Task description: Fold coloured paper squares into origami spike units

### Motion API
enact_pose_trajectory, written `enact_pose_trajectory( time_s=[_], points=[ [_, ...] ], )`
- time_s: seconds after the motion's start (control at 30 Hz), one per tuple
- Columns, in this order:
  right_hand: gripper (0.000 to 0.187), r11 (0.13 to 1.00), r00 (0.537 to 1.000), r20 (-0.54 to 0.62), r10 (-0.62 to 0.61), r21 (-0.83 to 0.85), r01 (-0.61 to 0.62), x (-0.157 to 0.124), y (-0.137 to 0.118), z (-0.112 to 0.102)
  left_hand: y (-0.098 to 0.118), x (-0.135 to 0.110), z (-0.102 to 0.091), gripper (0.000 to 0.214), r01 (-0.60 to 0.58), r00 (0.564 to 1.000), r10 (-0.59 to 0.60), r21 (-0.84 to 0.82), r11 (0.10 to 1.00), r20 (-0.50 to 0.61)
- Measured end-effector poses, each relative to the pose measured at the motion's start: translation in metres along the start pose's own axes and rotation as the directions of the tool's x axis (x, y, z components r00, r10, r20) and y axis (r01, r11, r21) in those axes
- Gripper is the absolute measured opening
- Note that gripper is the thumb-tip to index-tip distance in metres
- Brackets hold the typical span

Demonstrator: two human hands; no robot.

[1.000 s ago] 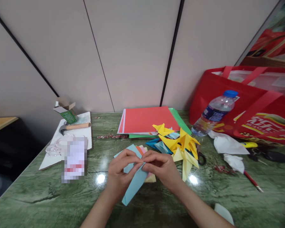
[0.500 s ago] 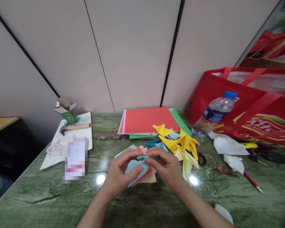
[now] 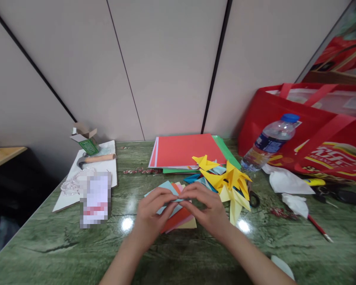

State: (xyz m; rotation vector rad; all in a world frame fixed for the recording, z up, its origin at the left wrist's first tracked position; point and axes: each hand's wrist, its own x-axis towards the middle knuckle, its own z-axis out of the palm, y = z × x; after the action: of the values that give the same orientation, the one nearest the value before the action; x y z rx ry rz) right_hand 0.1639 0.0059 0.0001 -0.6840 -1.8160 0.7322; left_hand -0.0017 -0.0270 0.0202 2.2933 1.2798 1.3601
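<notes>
Over a small pile of coloured paper squares (image 3: pixel 177 218), my left hand (image 3: pixel 153 210) and my right hand (image 3: pixel 208 206) meet fingertip to fingertip. Both are closed in a pinch on a light blue paper (image 3: pixel 179 200), of which only a thin edge shows between the thumbs and fingers. The rest of its shape is hidden by my hands. Orange, pink, cream and light blue sheets stick out of the pile below. Just right of my right hand lie folded paper pieces (image 3: pixel 233 180) in yellow, pale yellow and blue.
Large red sheets (image 3: pixel 188 150) lie at the back with green ones beneath. On the right are a water bottle (image 3: pixel 269 140), a red bag (image 3: pixel 329 130), tissues (image 3: pixel 287 182) and a red pen (image 3: pixel 320 228). A white board (image 3: pixel 110 174) with a sickle (image 3: pixel 97 159) is left.
The light blue paper, earlier showing a broad face between my hands, has been folded or turned so that a thin edge shows. More of the orange sheet below is visible.
</notes>
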Motion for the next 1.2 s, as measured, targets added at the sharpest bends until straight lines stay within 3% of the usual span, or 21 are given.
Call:
enact_pose_trajectory(
  time_s=[0.07,0.13,0.2,0.27,0.3,0.37,0.47,0.57,0.63,0.7,0.77,0.87,1.03,1.2],
  points=[
    [0.014,0.994,0.992,-0.063,0.105,0.04,-0.103,0.0,0.001,0.001,-0.001,-0.001,0.0,0.021,-0.046,0.997,0.05,0.081,0.996,-0.058],
    [0.025,0.935,0.943,-0.094,0.318,0.196,-0.295,0.002,0.002,0.003,-0.003,-0.001,-0.001,0.025,-0.088,0.987,0.107,0.155,0.984,-0.121],
    [0.034,0.752,0.836,0.009,0.549,0.431,-0.498,0.003,0.002,0.005,-0.005,-0.002,-0.002,0.028,-0.145,0.978,0.175,0.223,0.964,-0.117],
    [0.036,0.523,0.736,0.189,0.65,0.592,-0.613,0.004,0.002,0.006,-0.006,-0.003,-0.002,0.03,-0.222,0.969,0.244,0.28,0.934,-0.044],
    [0.036,0.445,0.712,0.255,0.655,0.631,-0.635,0.004,0.002,0.007,-0.006,-0.003,-0.002,0.031,-0.252,0.964,0.266,0.301,0.92,-0.006],
    [0.037,0.396,0.71,0.271,0.65,0.678,-0.62,0.004,0.002,0.007,-0.006,-0.003,0.0,0.032,-0.259,0.963,0.271,0.335,0.906,0.011],
    [0.037,0.468,0.735,0.124,0.667,0.698,-0.542,0.004,0.003,0.007,-0.005,-0.003,0.002,0.031,-0.076,0.975,0.138,0.327,0.942,-0.173],
    [0.037,0.527,0.75,0.012,0.662,0.704,-0.477,0.005,0.003,0.006,-0.002,-0.003,0.006,0.021,0.194,0.933,-0.153,0.098,0.976,-0.325],
    [0.037,0.534,0.771,0.01,0.637,0.716,-0.45,0.005,0.003,0.006,0.0,-0.003,0.011,0.012,0.361,0.889,-0.39,-0.155,0.92,-0.24],
    [0.036,0.542,0.797,0.036,0.603,0.714,-0.443,0.004,0.002,0.008,0.004,-0.004,0.016,0.013,0.502,0.823,-0.563,-0.373,0.78,-0.069],
    [0.037,0.565,0.813,0.061,0.58,0.688,-0.455,0.003,0.001,0.011,0.007,-0.003,0.02,0.015,0.555,0.782,-0.623,-0.462,0.692,0.005],
    [0.038,0.635,0.831,0.074,0.551,0.61,-0.475,0.001,0.001,0.014,0.01,-0.002,0.021,0.009,0.598,0.735,-0.677,-0.501,0.626,0.033],
    [0.029,0.755,0.883,-0.012,0.47,0.523,-0.395,0.0,0.0,0.014,0.011,0.001,0.015,0.004,0.578,0.744,-0.668,-0.523,0.626,0.022],
    [0.014,0.77,0.865,0.011,0.501,0.452,-0.451,-0.002,-0.001,0.014,0.011,0.003,0.017,0.015,0.58,0.715,-0.696,-0.611,0.539,0.065]
  ],
)
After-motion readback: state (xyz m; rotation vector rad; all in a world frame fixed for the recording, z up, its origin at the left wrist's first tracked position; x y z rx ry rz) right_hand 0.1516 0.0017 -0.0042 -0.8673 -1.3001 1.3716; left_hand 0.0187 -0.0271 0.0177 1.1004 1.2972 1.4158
